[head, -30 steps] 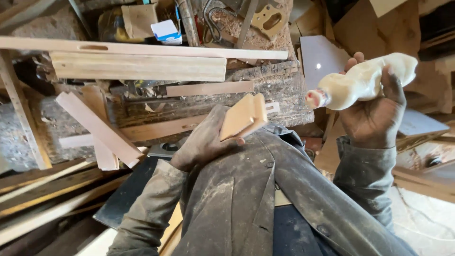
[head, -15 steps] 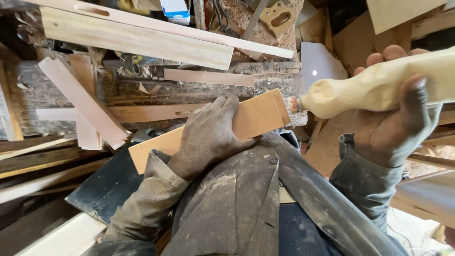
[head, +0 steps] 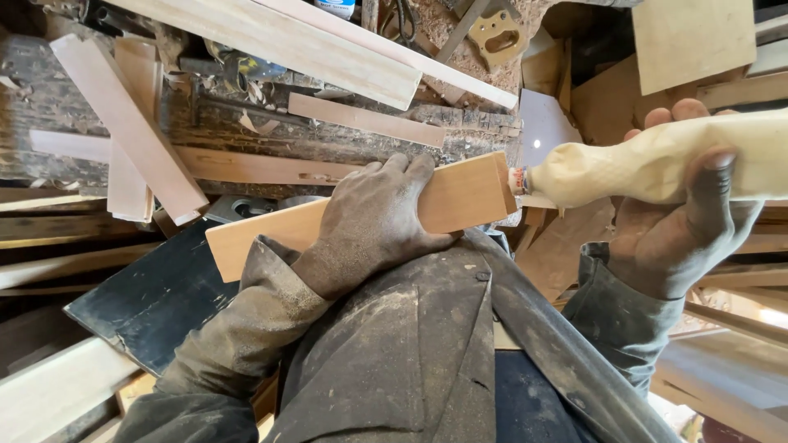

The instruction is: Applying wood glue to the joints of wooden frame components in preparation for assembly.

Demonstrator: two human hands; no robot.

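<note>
The workbench (head: 246,139) behind my lap was littered with offcuts, shavings and long pale boards. Across my thigh, in front of that bench, lay the wooden block (head: 460,197), a short flat plank. My left hand (head: 369,226) was clamped over its middle, fingers curled over the far edge. It looked stiff, light and dry, dusty enough to slip, so I judged mid-length the surest hold. My right hand (head: 669,234), right of the bench, was wrapped tight around the glue bottle (head: 648,168), a soft pale squeeze bottle likely to give under the thumb, its nozzle nearly touching the plank's end.
</note>
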